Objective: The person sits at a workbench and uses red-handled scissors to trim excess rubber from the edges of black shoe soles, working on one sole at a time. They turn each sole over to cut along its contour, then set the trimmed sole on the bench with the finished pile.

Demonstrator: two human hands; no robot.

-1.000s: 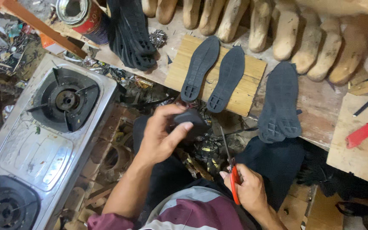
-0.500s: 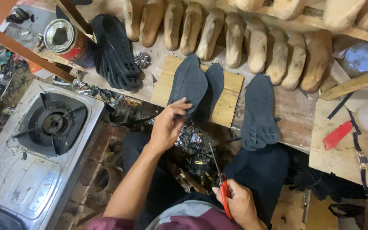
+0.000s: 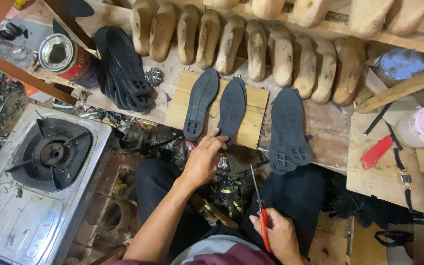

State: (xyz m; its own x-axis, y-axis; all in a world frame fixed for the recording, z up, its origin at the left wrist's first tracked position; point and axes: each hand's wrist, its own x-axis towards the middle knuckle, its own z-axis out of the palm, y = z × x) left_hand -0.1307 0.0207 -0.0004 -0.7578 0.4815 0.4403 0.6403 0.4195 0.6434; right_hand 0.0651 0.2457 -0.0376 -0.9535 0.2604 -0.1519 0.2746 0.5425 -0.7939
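Since half a second ago, left hand (image 3: pixel 203 159) slid down; fingertips rest on right sole (image 3: pixel 231 110) heel, on board (image 3: pixel 253 110). Right hand (image 3: pixel 278 235) grips scissors (image 3: pixel 261 216). Sole likely light, floppy rubber; pinch heel edge.

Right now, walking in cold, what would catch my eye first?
Likely the row of pale wooden shoe lasts along the back shelf. Below them, two dark soles lie on a wooden board, the left hand touching one. The right hand holds red-handled scissors over the lap.
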